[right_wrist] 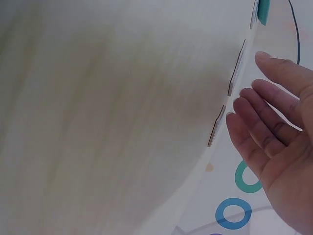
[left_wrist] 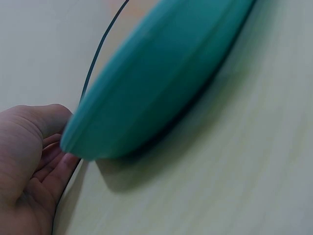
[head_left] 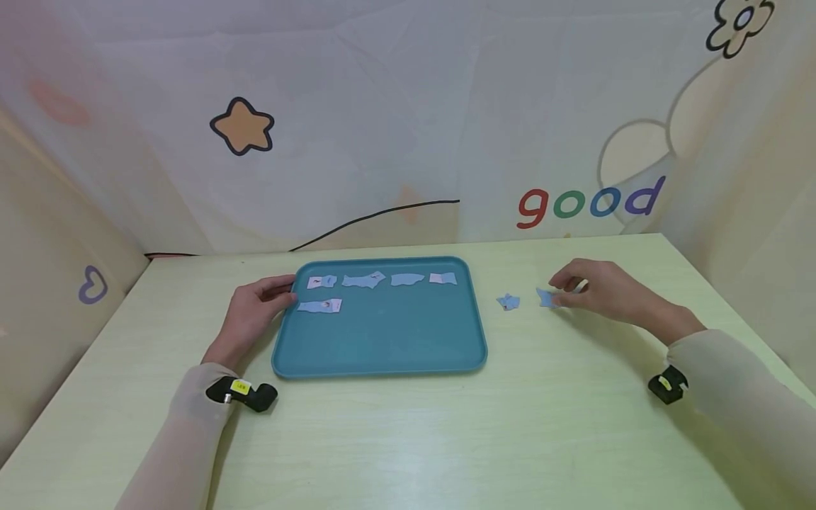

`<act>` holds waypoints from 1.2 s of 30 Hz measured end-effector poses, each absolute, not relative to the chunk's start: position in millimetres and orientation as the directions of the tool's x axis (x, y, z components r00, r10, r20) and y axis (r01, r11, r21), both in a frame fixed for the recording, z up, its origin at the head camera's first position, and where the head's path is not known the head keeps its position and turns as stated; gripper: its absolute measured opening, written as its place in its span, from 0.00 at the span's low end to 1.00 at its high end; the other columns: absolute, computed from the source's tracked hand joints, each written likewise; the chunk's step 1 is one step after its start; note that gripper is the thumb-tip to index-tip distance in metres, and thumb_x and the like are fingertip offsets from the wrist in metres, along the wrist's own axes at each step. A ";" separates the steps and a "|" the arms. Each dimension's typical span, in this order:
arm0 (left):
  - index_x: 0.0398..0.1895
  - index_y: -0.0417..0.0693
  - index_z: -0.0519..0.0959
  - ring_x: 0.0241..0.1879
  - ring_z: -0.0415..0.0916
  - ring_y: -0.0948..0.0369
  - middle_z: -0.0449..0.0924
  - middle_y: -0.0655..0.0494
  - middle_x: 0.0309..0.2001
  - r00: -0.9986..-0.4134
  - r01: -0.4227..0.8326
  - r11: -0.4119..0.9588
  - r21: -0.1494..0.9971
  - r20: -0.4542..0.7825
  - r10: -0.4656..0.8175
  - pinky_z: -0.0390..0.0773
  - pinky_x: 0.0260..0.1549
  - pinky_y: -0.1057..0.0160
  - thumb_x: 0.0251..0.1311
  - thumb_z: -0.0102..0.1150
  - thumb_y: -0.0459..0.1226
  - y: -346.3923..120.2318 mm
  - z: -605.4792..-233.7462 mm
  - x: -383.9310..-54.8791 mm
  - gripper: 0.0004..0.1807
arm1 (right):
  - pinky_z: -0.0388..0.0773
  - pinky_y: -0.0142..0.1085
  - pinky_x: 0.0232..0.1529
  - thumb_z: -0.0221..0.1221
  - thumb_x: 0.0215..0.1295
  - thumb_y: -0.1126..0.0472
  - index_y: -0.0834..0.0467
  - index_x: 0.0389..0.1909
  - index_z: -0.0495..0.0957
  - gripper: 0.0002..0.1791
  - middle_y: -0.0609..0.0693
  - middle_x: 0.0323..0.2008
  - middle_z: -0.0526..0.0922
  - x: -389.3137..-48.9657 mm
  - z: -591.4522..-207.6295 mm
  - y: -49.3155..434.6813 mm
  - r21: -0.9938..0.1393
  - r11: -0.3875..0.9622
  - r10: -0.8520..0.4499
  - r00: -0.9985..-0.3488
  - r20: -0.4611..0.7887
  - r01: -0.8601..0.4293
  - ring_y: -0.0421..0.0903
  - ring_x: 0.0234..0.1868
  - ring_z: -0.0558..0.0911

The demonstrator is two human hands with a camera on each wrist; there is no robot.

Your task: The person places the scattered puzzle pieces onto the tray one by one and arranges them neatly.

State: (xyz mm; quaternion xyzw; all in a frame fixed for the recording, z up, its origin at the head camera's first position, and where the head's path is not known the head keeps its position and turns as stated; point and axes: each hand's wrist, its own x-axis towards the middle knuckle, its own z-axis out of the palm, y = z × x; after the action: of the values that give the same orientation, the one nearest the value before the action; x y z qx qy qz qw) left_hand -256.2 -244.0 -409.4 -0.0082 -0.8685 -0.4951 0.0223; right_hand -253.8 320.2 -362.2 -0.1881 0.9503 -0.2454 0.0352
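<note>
My left hand (head_left: 248, 312) holds the left rim of a blue-green tray (head_left: 382, 347), thumb and fingers at its edge in the left wrist view. Torn light-blue paper pieces lie in the tray: a row along the back, including one piece (head_left: 363, 280), and a single piece (head_left: 320, 306) below at the left. To the right of the tray, my right hand (head_left: 602, 290) hovers low over a blue piece (head_left: 545, 297) on the table. Its thumb and fingers stand apart in the right wrist view, near thin pieces (right_wrist: 236, 68); contact cannot be made out.
Another torn piece (head_left: 508, 302) lies between the tray and my right hand. The pale wooden table (head_left: 408, 439) meets a printed curtain (head_left: 382, 142) at the back, with more curtain at both sides.
</note>
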 end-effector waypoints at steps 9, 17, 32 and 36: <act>0.74 0.36 0.74 0.66 0.77 0.44 0.78 0.36 0.67 -0.998 0.050 0.511 0.858 0.059 0.000 0.75 0.68 0.49 0.77 0.60 0.33 -246.4 -411.5 -258.8 0.26 | 0.82 0.41 0.47 0.75 0.66 0.60 0.64 0.53 0.86 0.19 0.48 0.42 0.87 -256.2 -365.4 320.5 -0.467 0.815 -0.386 -0.923 0.007 -0.344 0.49 0.44 0.83; 0.74 0.36 0.74 0.66 0.77 0.43 0.78 0.36 0.67 -0.998 0.050 0.521 0.852 0.059 0.000 0.76 0.68 0.49 0.76 0.61 0.33 -246.3 -412.2 -259.2 0.26 | 0.82 0.42 0.45 0.76 0.64 0.60 0.66 0.49 0.87 0.18 0.50 0.41 0.84 -257.9 -368.6 318.3 -0.443 0.818 -0.408 -0.913 0.004 -0.367 0.49 0.42 0.80; 0.74 0.36 0.73 0.67 0.77 0.43 0.77 0.36 0.68 -0.998 0.050 0.531 0.846 0.061 -0.002 0.75 0.68 0.48 0.77 0.60 0.34 -245.3 -410.1 -257.7 0.25 | 0.84 0.46 0.47 0.76 0.64 0.61 0.67 0.46 0.86 0.16 0.51 0.40 0.84 -259.9 -369.1 315.9 -0.434 0.831 -0.389 -0.921 -0.005 -0.348 0.50 0.41 0.81; 0.74 0.36 0.74 0.66 0.77 0.43 0.77 0.35 0.67 -0.998 0.045 0.530 0.847 0.056 -0.005 0.75 0.68 0.48 0.77 0.60 0.33 -245.2 -410.2 -258.0 0.25 | 0.85 0.47 0.48 0.75 0.64 0.61 0.67 0.47 0.85 0.17 0.53 0.40 0.84 -258.8 -368.6 314.6 -0.444 0.833 -0.377 -0.926 -0.019 -0.330 0.51 0.42 0.81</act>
State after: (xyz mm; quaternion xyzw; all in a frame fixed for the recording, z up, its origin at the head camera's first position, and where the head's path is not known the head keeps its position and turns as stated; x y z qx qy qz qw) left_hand -258.0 -245.2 -410.2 -0.0114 -0.8742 -0.4848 0.0257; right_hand -258.8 314.6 -368.6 -0.1850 0.9559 -0.2220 0.0531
